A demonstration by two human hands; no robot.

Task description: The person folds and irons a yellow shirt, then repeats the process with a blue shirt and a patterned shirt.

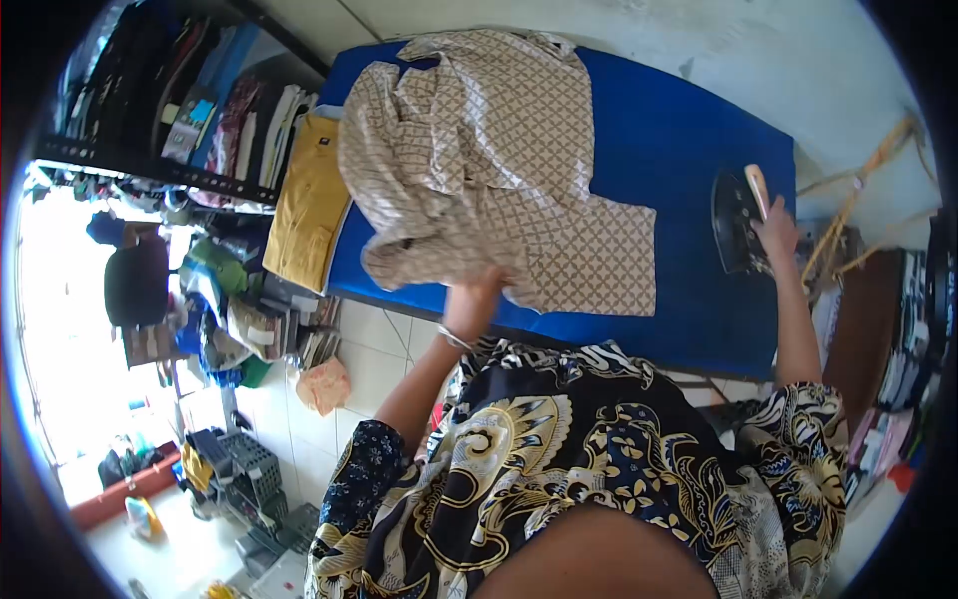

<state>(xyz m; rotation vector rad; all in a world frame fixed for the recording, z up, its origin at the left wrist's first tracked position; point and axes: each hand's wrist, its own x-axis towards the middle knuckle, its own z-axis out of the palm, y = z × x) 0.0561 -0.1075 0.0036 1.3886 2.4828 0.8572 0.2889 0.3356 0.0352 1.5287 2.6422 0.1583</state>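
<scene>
A beige shirt (529, 130) with a brown lattice print is spread, partly bunched, over a blue-covered ironing table (689, 285). One section lies flat toward the right, while the left part is rumpled and blurred. My left hand (475, 302) is closed on the garment's near edge; its fingertips are partly hidden by cloth and blur. On the table's right side, my right hand (777, 238) grips the lower end of the light wooden handle of a dark iron (730, 222). The iron is beside the shirt, apart from it.
Folded yellow cloth (307, 205) lies at the table's left end. Beyond it stands a dark metal rack (160, 172) filled with folded clothes. Cords (848, 215) hang by the wall at right. Crates (244, 469) stand on the floor at lower left.
</scene>
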